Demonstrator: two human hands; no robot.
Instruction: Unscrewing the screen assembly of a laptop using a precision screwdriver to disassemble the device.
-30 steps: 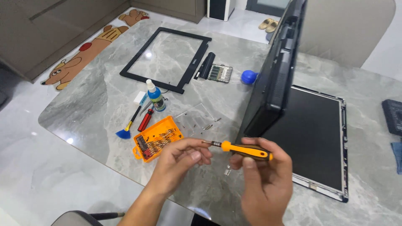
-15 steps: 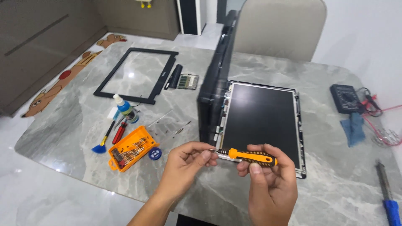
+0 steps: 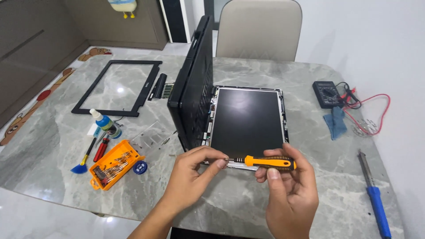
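My right hand grips the orange and black handle of a small screwdriver, held level over the table's near edge. My left hand pinches at the screwdriver's metal tip with thumb and fingers. Just beyond both hands lies a dark flat screen panel in a metal frame. A black laptop body stands on edge along the panel's left side.
On the grey marble table: a black screen bezel, an orange bit case, a small bottle, a blue brush, a multimeter with red leads, a blue cloth, a blue-handled soldering iron. A beige chair stands behind.
The view has swung right, so the screen panel and the table's right side now show. Both hands keep the same hold on the screwdriver.
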